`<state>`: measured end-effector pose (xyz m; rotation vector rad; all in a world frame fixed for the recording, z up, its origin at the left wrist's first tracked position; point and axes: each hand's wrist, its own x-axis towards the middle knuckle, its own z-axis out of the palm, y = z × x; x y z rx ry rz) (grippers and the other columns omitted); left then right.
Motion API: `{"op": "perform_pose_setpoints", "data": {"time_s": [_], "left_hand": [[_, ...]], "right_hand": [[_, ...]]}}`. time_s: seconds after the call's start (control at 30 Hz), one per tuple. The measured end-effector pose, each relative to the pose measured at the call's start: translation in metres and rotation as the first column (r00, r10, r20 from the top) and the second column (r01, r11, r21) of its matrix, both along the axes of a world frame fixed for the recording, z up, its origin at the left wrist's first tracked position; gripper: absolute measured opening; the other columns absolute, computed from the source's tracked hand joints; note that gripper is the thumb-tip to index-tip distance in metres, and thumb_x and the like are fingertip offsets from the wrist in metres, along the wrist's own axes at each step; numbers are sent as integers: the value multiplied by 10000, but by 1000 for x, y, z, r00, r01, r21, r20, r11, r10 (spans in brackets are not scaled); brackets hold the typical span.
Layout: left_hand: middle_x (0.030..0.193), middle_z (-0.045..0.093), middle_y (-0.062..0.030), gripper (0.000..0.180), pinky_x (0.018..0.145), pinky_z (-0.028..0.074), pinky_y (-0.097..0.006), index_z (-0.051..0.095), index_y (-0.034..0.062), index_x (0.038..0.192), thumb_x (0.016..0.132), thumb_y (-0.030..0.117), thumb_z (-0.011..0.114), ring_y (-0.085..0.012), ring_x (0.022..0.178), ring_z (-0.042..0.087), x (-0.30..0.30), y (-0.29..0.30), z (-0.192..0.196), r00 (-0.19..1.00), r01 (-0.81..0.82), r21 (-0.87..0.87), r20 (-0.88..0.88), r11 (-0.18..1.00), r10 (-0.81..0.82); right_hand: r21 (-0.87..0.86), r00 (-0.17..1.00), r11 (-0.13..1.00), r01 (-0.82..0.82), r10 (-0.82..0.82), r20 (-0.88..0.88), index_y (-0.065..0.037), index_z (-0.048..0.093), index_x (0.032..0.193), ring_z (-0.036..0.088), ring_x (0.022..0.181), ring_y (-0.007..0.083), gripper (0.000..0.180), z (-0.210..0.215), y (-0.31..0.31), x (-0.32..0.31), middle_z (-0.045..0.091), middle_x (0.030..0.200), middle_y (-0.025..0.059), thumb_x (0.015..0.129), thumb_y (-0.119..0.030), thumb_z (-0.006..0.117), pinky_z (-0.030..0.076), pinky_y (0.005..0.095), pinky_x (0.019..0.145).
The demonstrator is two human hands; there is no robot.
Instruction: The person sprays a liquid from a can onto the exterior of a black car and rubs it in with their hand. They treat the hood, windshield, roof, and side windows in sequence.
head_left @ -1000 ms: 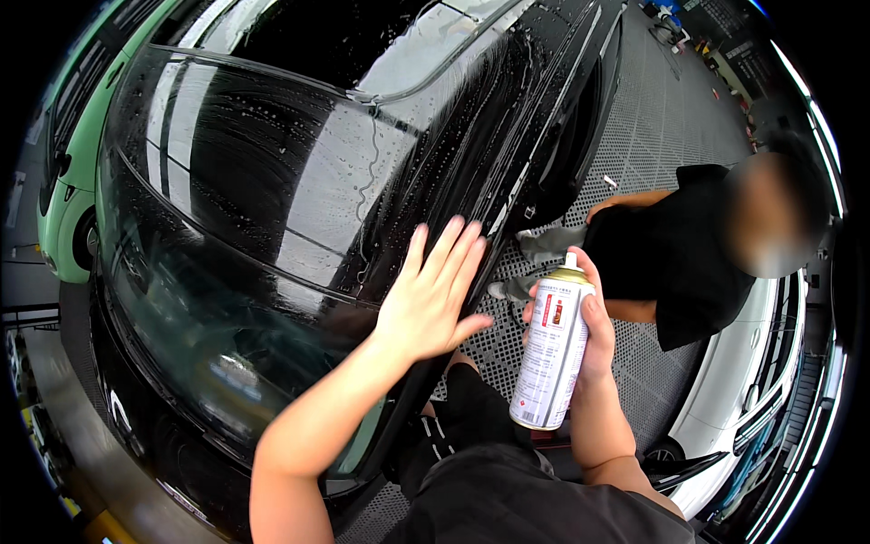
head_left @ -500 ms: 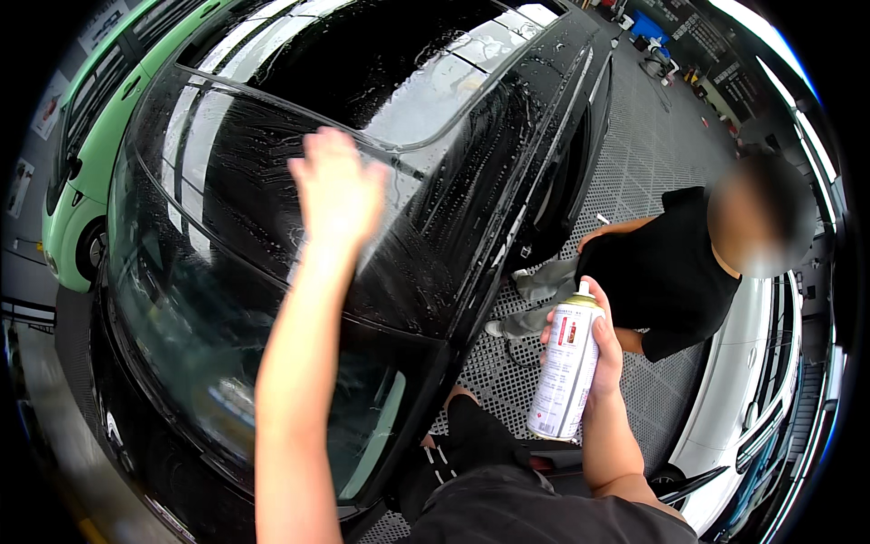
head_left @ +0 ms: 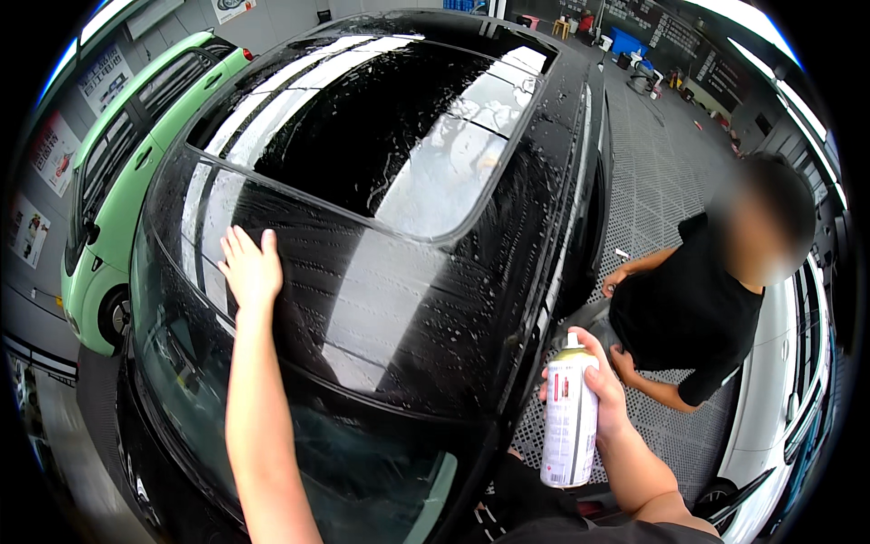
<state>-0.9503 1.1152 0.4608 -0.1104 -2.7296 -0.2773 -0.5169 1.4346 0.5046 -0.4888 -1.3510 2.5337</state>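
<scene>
My left hand [head_left: 251, 270] is stretched out over the front part of a black car's roof [head_left: 313, 308], palm down with the fingers spread; it appears to rest on the surface. Wet streaks and droplets cover the roof around it. Behind that stretch lies the dark glass sunroof [head_left: 326, 136], also beaded with water. Beside the car, my right hand [head_left: 605, 385] grips a white spray can [head_left: 569, 422] upright, its white nozzle at the top. The index finger is near the nozzle; whether it presses cannot be told.
A person in a black T-shirt [head_left: 693, 313] stands close on the right, hands low in front. Behind them is a white car [head_left: 770, 390]. A light green car [head_left: 136, 163] is parked to the left. The floor is grey perforated tile [head_left: 652, 199]; a blue container [head_left: 630, 41] stands far back.
My left hand has swept left across the roof. The view has tilted up, bringing more of the sunroof and back wall into sight. The can is still in my right hand.
</scene>
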Motion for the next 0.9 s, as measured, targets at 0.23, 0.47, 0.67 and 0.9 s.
{"op": "perform_pose_setpoints", "data": {"time_s": [0.23, 0.47, 0.67, 0.9], "left_hand": [[1596, 286, -307, 843, 1234, 153, -556, 295, -107, 1521, 968, 472, 559, -414, 1526, 215, 111, 122, 29, 741, 672, -88, 62, 736, -669], [1547, 385, -278, 785, 1194, 250, -557, 362, -69, 1489, 1003, 538, 468, -412, 1474, 309, -114, -23, 27, 972, 230, -25, -33, 973, -231], [1556, 407, -224, 821, 1173, 289, -552, 389, -22, 1505, 974, 600, 457, -381, 1472, 337, -180, -154, -7, 966, -243, 157, 128, 957, 224], [1645, 288, -167, 842, 1245, 168, -520, 318, -5, 1556, 995, 617, 409, -305, 1549, 196, -172, -27, 34, 963, 268, 5, 39, 963, -268]], "right_hand": [[-10, 990, 991, -137, 136, -19, -146, 278, 1522, 701, 911, 401, 810, -5, -26, -61, 608, 1128, 281, 878, -369, 715, 625, 478, 705], [-117, 998, 991, -59, 58, -11, -165, 262, 1511, 687, 859, 439, 834, -3, -28, -65, 588, 1103, 321, 856, -384, 730, 617, 552, 636], [-3, 991, 992, 129, -129, 24, -215, 208, 1543, 700, 800, 375, 754, 1, -13, -57, 594, 1063, 281, 950, -490, 582, 619, 508, 551], [-74, 998, 997, 26, -22, 56, -225, 218, 1547, 692, 825, 387, 693, 16, -44, -84, 594, 1081, 282, 983, -485, 526, 621, 532, 575]]}}
